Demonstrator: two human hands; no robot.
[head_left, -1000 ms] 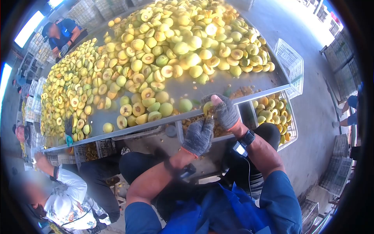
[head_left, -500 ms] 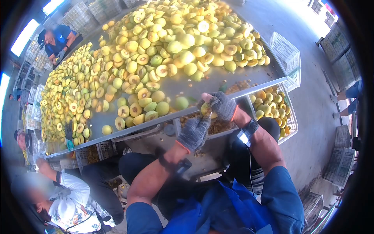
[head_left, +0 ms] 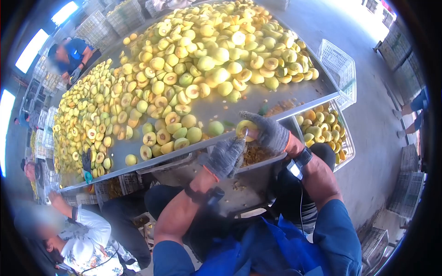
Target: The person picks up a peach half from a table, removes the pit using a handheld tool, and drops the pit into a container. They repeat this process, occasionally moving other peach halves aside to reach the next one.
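Note:
My right hand (head_left: 272, 134), in a grey knit glove, grips a yellow peach half (head_left: 246, 129) over the table's front edge. Its cut ring faces me, and one gloved finger stretches above it. My left hand (head_left: 224, 158), also gloved, is closed just below and left of the fruit, its fingertips close against it. Whatever the left fingers hold is hidden. Beneath my hands is a crate of brownish scraps (head_left: 260, 155). A round greenish peach (head_left: 215, 128) lies near the table edge, left of my right hand.
A large heap of halved peaches (head_left: 202, 60) covers much of the metal table (head_left: 294, 95). A white crate of peach halves (head_left: 324, 126) stands at right, with another white crate (head_left: 338, 69) behind. Co-workers sit at left, one in a floral shirt (head_left: 92, 244), one in blue (head_left: 76, 53).
The peach half has turned so its cut ring shows. My right hand has opened out a finger above it, and my left hand has shifted slightly left. The view has tilted a little.

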